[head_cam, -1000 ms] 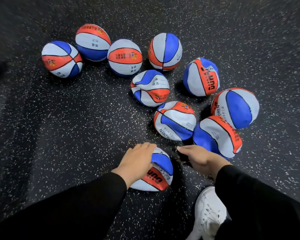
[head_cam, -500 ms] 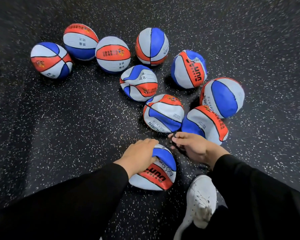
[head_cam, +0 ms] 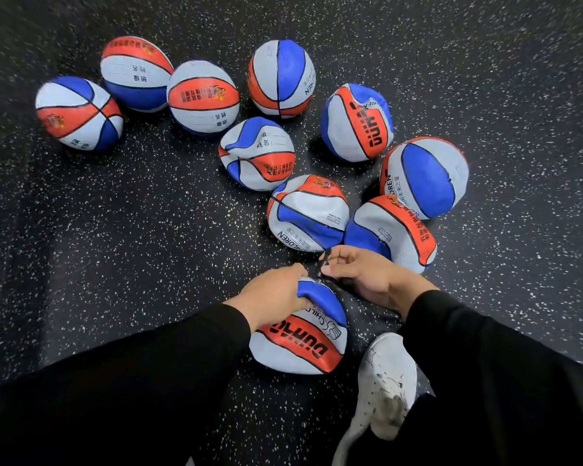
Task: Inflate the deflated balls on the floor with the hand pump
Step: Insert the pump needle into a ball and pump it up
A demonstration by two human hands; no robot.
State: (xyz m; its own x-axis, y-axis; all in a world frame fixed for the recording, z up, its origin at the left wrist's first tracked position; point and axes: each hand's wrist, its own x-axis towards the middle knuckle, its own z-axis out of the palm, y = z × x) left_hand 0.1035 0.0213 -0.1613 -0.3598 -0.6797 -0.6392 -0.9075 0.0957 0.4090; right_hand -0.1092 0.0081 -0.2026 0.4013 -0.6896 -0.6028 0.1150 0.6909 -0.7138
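the nearest deflated ball (head_cam: 300,344), red, white and blue, is pressed to the speckled floor (head_cam: 115,230) just ahead of a white shoe (head_cam: 384,381), its blue top panel gripped by the curled fingers of the left hand (head_cam: 273,290), whose black sleeve (head_cam: 132,381) is stretched forward. a small dark object (head_cam: 324,260), too small to be identified, is pinched in the fingers of the right hand (head_cam: 360,274) just above the ball's far edge, wrist bent inward. nine more balls (head_cam: 308,213) are scattered beyond.

White shoe (head_cam: 386,381) on speckled floor (head_cam: 115,247)
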